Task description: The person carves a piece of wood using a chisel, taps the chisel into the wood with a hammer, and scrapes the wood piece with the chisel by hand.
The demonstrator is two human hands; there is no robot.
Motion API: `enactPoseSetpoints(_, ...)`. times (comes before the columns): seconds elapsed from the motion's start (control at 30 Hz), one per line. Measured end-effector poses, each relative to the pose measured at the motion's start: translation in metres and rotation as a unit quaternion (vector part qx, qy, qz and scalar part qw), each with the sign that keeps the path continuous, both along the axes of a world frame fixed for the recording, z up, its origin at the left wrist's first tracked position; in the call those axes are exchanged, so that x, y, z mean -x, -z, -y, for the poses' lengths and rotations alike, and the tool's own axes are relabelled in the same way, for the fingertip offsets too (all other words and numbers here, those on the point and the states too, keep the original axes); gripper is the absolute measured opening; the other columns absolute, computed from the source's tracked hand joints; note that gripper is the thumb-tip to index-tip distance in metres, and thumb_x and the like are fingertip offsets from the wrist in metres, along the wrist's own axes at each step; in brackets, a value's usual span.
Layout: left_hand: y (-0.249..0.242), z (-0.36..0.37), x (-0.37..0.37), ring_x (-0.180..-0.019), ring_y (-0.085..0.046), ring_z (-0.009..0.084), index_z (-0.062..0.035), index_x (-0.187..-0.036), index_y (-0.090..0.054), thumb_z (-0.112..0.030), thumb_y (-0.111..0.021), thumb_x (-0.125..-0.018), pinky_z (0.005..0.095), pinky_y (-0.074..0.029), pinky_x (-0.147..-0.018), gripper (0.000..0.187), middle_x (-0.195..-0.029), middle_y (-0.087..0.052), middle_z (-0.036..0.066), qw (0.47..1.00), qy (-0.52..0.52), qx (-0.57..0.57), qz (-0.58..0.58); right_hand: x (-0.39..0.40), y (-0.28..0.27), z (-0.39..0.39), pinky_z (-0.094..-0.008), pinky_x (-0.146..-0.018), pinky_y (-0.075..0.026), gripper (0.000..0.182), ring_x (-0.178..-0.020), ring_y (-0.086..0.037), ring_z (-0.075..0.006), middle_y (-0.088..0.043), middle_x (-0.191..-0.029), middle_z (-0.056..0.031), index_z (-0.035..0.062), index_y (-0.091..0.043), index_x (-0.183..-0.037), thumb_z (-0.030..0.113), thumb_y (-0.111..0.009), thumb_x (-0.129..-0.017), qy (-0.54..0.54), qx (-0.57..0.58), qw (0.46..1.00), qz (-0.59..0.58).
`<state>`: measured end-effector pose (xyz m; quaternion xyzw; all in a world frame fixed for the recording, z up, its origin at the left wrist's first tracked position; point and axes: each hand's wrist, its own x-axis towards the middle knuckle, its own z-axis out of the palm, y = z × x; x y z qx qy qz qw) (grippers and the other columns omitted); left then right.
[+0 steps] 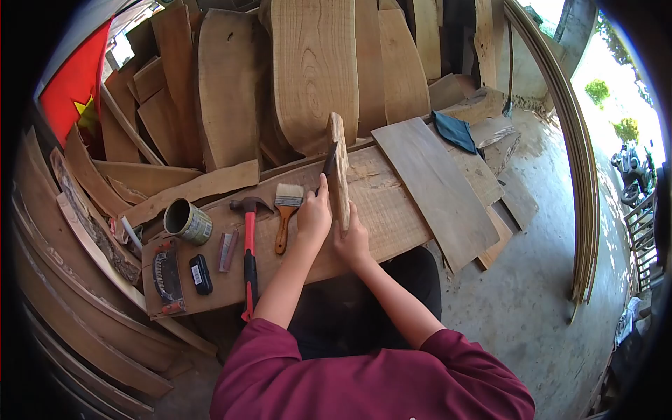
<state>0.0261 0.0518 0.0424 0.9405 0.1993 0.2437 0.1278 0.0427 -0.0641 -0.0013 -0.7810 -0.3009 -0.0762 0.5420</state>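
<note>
The right hand (352, 241) grips the lower edge of an upright wood piece (339, 168) standing at the counter's (392, 217) centre. The left hand (314, 213), at nine o'clock of it, closes its fingers around a dark tool (329, 162), its type unclear. A brush (285, 210) and hammer (248, 245) lie further toward nine o'clock.

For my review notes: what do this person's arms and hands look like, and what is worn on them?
Both arms are bare from about the elbow down. The sleeves belong to a dark maroon top and end near the elbows; the fabric is plain, with no visible print or logo. The left hand and right hand are bare: no gloves. No watch, ring or wristband shows in this view.
</note>
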Motion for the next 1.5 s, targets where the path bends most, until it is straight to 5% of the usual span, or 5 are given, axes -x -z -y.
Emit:
enactPoseSetpoints(0.67, 0.009, 0.025, 0.038, -0.063, -0.063, 0.0372, -0.0136, -0.144, -0.029, -0.014, -0.050, -0.090, 0.0436, -0.053, -0.053, 0.059, -0.083, -0.057, 0.022, 1.000, 0.003, -0.014, -0.015, 0.001, 0.000, 0.003, -0.0460, -0.064, -0.051, 0.064, -0.073, -0.062, -0.0429, -0.061, -0.086, -0.0306, -0.0088, -0.030, -0.135, 0.012, -0.058, -0.081, -0.002, 0.018, 0.999, -0.026)
enactPoseSetpoints(0.9, 0.008, -0.004, -0.009, -0.068, -0.063, 0.0374, -0.0122, -0.143, -0.031, -0.013, -0.048, -0.090, 0.0433, -0.054, -0.059, 0.055, -0.083, -0.057, 0.024, 1.000, -0.009, -0.011, -0.012, 0.001, 0.003, -0.002, -0.0475, -0.060, -0.050, 0.060, -0.067, -0.062, -0.0439, -0.061, -0.078, -0.0303, -0.0076, -0.034, -0.133, 0.013, -0.059, -0.081, 0.017, -0.007, 1.000, -0.013)
enactPoseSetpoints(1.13, 0.010, 0.018, 0.037, -0.068, -0.063, 0.0384, -0.0127, -0.145, -0.025, -0.012, -0.047, -0.091, 0.0449, -0.053, -0.056, 0.059, -0.083, -0.057, 0.023, 0.999, 0.027, -0.024, 0.005, 0.001, 0.001, 0.001, -0.0461, -0.060, -0.051, 0.063, -0.066, -0.062, -0.0418, -0.061, -0.079, -0.0296, -0.0078, -0.031, -0.134, 0.012, -0.058, -0.081, 0.008, 0.004, 1.000, -0.015)
enactPoseSetpoints(1.23, 0.004, 0.021, 0.035, -0.068, -0.063, 0.0384, -0.0122, -0.145, -0.027, -0.011, -0.046, -0.090, 0.0444, -0.053, -0.057, 0.058, -0.083, -0.057, 0.024, 0.997, 0.000, -0.005, -0.071, 0.001, 0.004, 0.000, -0.0466, -0.059, -0.051, 0.062, -0.065, -0.062, -0.0423, -0.061, -0.076, -0.0299, -0.0080, -0.033, -0.133, 0.013, -0.059, -0.081, 0.008, -0.018, 1.000, -0.012)
enactPoseSetpoints(1.5, -0.006, 0.010, 0.008, -0.069, -0.063, 0.0391, -0.0090, -0.139, -0.037, -0.011, -0.045, -0.091, 0.0446, -0.052, -0.057, 0.049, -0.085, -0.058, 0.027, 0.999, -0.007, 0.014, -0.029, 0.003, -0.002, -0.002, -0.0475, -0.062, -0.051, 0.061, -0.069, -0.062, -0.0438, -0.061, -0.080, -0.0307, -0.0070, -0.034, -0.133, 0.014, -0.059, -0.081, 0.002, -0.035, 0.999, -0.028)
